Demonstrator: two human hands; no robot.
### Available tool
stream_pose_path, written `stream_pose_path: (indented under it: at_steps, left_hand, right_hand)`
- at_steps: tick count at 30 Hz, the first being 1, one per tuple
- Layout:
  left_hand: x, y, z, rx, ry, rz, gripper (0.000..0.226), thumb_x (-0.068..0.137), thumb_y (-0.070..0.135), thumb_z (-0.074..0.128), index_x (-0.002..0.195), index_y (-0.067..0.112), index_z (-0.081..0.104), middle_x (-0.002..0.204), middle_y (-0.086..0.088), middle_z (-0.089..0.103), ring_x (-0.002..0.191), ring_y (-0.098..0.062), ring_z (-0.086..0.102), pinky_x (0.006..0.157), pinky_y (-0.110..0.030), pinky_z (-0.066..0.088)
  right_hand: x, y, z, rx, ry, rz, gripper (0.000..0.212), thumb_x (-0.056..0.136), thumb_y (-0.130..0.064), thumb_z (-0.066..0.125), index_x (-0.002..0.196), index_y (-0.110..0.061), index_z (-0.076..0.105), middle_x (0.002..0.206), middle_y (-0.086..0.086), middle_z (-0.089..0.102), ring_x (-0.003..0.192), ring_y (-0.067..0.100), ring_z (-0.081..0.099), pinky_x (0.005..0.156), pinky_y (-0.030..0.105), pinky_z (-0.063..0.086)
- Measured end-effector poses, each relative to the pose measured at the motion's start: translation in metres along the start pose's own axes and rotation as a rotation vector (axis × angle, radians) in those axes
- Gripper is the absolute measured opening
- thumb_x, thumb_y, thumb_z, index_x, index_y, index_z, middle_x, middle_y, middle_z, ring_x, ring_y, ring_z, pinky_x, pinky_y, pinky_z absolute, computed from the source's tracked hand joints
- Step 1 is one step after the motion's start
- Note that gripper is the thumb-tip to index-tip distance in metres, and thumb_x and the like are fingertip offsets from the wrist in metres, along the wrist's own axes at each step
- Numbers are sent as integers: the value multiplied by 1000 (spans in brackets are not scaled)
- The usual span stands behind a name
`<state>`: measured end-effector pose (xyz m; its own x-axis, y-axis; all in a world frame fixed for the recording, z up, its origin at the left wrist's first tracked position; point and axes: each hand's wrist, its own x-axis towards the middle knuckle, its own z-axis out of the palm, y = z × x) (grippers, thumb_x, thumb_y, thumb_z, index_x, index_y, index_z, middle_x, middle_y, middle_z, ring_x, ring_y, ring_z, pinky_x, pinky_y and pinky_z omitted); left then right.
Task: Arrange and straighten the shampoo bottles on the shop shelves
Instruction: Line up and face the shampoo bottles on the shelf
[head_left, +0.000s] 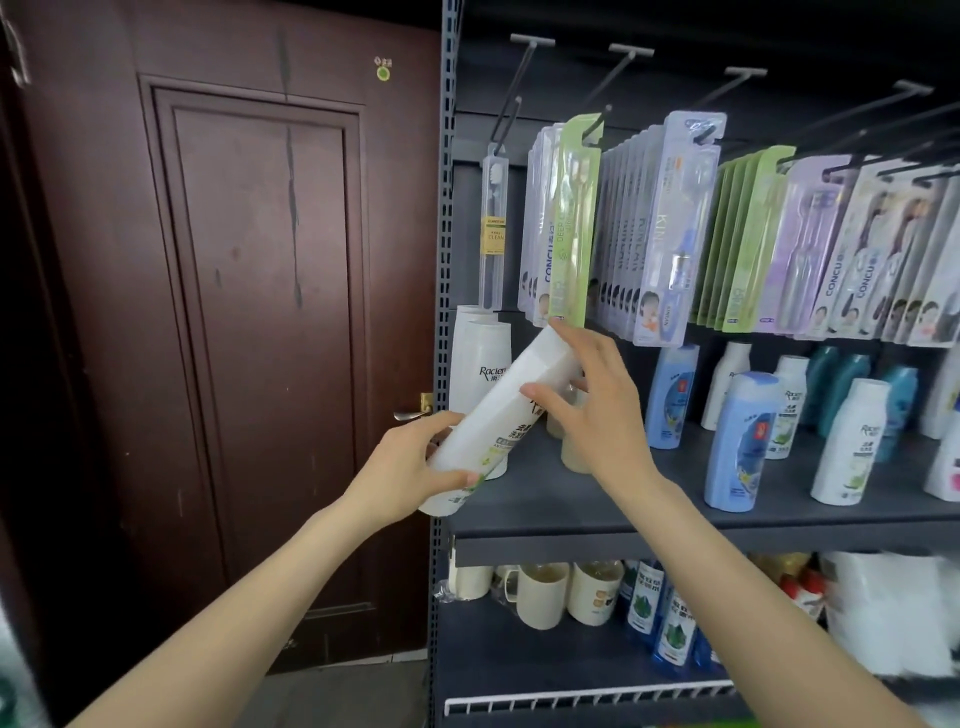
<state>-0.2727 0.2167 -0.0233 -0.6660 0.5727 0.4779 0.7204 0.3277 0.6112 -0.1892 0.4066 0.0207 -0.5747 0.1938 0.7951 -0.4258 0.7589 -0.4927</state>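
A person holds a white shampoo bottle (511, 415) tilted in front of the grey shelf (597, 499). The left hand (410, 467) grips its lower end; the right hand (587, 410) curls around its upper part. More bottles (737, 441) stand upright to the right, beneath hanging toothbrush packs (670, 228).

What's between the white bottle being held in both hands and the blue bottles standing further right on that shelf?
In the head view, the right hand on the tilted white bottle, two pale bottles half hidden behind it, then bare shelf up to the blue bottles.
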Motion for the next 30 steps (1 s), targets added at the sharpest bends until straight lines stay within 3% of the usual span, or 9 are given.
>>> stream_pose_path:
  at_steps: [3, 5, 9, 13, 17, 20, 25, 30]
  left_hand:
    - [-6, -7, -11, 129, 18, 6, 57, 70, 35, 76, 121, 39, 53, 108, 16, 61, 96, -6, 58, 85, -35, 50]
    - [-12, -7, -20, 246, 42, 5, 58, 71, 39, 72, 123, 47, 49, 108, 17, 59, 100, -8, 55, 84, -38, 49]
    - [-21, 1, -33, 414, 96, 49, 57, 78, 37, 69, 129, 48, 44, 110, 22, 51, 101, -3, 45, 72, -31, 40]
    - [-25, 9, -38, 465, 214, 110, 56, 79, 37, 68, 129, 43, 46, 113, 25, 48, 101, -3, 40, 71, -31, 42]
    - [-23, 7, -36, 252, 321, 21, 70, 69, 36, 79, 131, 31, 46, 116, 13, 51, 107, -7, 46, 88, -27, 41]
    - [-23, 4, -35, -81, 315, -156, 65, 68, 30, 82, 125, 28, 52, 112, 11, 55, 100, -5, 53, 78, -8, 40]
    - [-26, -7, -31, -252, 281, -151, 32, 75, 13, 76, 105, 21, 67, 104, 10, 68, 96, -7, 65, 82, -19, 53]
    - [-29, -10, -16, -351, 256, -131, 51, 69, 5, 79, 112, 25, 61, 114, 9, 64, 103, -5, 60, 78, -11, 48]
  right_hand:
    - [-3, -1, -12, 88, -41, -14, 50, 79, -13, 74, 120, -31, 52, 117, -8, 46, 103, -3, 48, 82, 3, 40]
    - [-5, -1, -20, 118, -122, 5, 43, 79, -9, 73, 115, -27, 56, 111, -5, 48, 98, -12, 48, 76, -1, 39]
    - [-11, 4, -24, 129, -214, 36, 38, 80, -10, 71, 104, -38, 59, 108, -8, 52, 101, -3, 52, 81, 6, 43]
    - [-14, 3, -28, 298, -144, 121, 33, 77, -5, 72, 97, -29, 60, 108, -2, 64, 104, 15, 60, 89, 24, 48]
    - [-15, -3, -34, 365, -84, 147, 35, 76, -2, 72, 96, -28, 60, 110, -1, 64, 105, 18, 61, 90, 36, 51]
    - [-22, -1, -36, 396, -34, 171, 36, 76, 1, 71, 95, -29, 61, 108, -2, 63, 102, 15, 62, 90, 35, 52]
    - [-33, 1, -41, 376, -8, 185, 36, 77, 3, 69, 93, -28, 60, 105, -9, 62, 89, 0, 62, 83, 26, 51]
    - [-32, -2, -43, 362, 7, 172, 35, 79, 1, 69, 95, -28, 60, 104, -13, 62, 89, -3, 61, 79, 17, 51]
